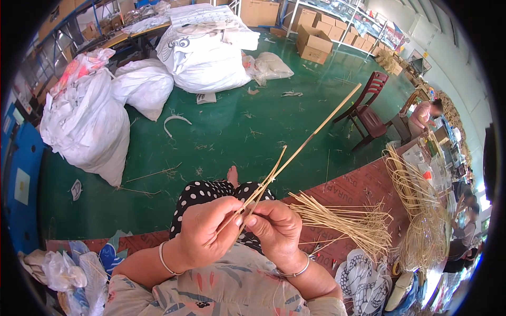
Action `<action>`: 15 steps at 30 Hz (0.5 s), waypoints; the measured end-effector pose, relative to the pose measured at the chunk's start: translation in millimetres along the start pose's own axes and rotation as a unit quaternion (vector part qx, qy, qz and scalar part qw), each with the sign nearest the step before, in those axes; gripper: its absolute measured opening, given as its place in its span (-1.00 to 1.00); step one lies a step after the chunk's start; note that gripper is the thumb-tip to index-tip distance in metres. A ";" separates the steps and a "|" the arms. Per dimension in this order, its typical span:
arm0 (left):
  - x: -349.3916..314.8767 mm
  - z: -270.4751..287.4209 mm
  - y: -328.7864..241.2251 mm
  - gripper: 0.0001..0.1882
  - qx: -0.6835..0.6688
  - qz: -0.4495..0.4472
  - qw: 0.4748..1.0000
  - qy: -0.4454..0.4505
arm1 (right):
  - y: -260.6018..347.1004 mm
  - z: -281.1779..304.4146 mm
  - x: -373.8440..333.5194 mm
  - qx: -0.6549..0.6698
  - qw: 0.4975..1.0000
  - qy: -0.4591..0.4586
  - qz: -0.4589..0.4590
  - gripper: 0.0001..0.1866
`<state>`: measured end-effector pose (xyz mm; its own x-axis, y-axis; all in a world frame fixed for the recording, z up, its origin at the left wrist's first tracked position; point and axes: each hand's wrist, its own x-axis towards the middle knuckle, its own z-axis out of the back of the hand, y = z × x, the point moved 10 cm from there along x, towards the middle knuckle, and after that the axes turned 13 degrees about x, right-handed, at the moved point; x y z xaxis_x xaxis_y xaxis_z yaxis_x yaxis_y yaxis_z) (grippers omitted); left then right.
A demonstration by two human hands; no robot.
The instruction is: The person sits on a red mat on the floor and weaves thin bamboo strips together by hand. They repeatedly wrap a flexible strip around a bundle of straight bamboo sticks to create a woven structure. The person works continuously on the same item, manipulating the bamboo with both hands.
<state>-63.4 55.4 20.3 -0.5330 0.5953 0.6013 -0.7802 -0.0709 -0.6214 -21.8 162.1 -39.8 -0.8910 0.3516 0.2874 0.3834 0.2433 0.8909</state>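
Both hands meet in front of my lap around a few thin, straw-coloured stalks [314,132]. One long stalk slants up to the far right, with shorter ones crossing it just above my fingers. My left hand [204,231] is closed, pinching the stalks between thumb and fingers. Close against it, my right hand [275,229] pinches the lower part of the same stalks. The stalk ends inside the fingers are partly hidden. A loose pile of similar cut stalks [345,221] lies on the reddish-brown board [363,187] to the right of my right hand.
Coiled straw-coloured strands [416,205] lie beyond the pile. A dark red chair [369,117] stands at the far right, near a person in pink [421,116]. Large white sacks [89,126] sit on the green floor [211,137] at left. Cardboard boxes [314,45] stand at the back.
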 end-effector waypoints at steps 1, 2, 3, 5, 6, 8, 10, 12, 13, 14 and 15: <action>0.7 0.5 -1.6 -0.80 0.003 -0.008 1.000 -0.004 | 0.2 -0.1 0.1 -0.004 1.000 0.003 -0.001 -0.81; 1.0 1.0 -2.1 -0.80 0.008 -0.012 1.000 -0.009 | 0.3 -0.4 0.2 -0.009 1.000 0.005 -0.002 -0.81; 1.1 1.6 -2.6 -0.79 0.013 -0.017 1.000 -0.014 | 0.9 -1.0 0.4 0.004 1.000 0.004 0.000 -0.80; 1.5 2.5 -3.9 -0.79 0.027 -0.025 0.999 -0.020 | 1.6 -2.7 0.9 0.030 1.000 0.000 0.005 -0.80; 2.0 2.9 -4.6 -0.79 0.035 -0.029 0.999 -0.021 | 1.6 -2.9 1.0 0.029 1.000 0.003 0.006 -0.80; 2.4 3.2 -5.7 -0.78 0.048 -0.035 0.998 -0.022 | 1.5 -3.4 1.2 0.028 1.000 0.008 0.007 -0.79; 2.3 3.2 -6.2 -0.78 0.059 -0.039 0.997 -0.022 | 1.9 -3.7 1.6 0.028 1.000 0.003 0.002 -0.80; 2.2 2.7 -7.8 -0.77 0.071 -0.046 0.996 -0.021 | 3.4 -3.7 2.1 0.016 1.000 0.002 0.008 -0.80; 2.1 2.5 -8.6 -0.77 0.078 -0.049 0.996 -0.020 | 4.4 -3.6 2.4 0.004 1.000 0.003 0.017 -0.81; 2.1 2.8 -9.9 -0.76 0.087 -0.056 0.994 -0.025 | 5.8 -3.6 2.6 -0.008 1.000 0.005 0.025 -0.81; 2.0 2.9 -11.3 -0.76 0.096 -0.062 0.993 -0.030 | 6.6 -3.6 3.0 -0.013 1.000 0.004 0.028 -0.82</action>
<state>-56.6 55.0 30.0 -0.4420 0.5611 0.6998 -0.8866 -0.1547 -0.4360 -22.7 161.6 -31.8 -0.8699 0.3572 0.3400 0.4268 0.2000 0.8819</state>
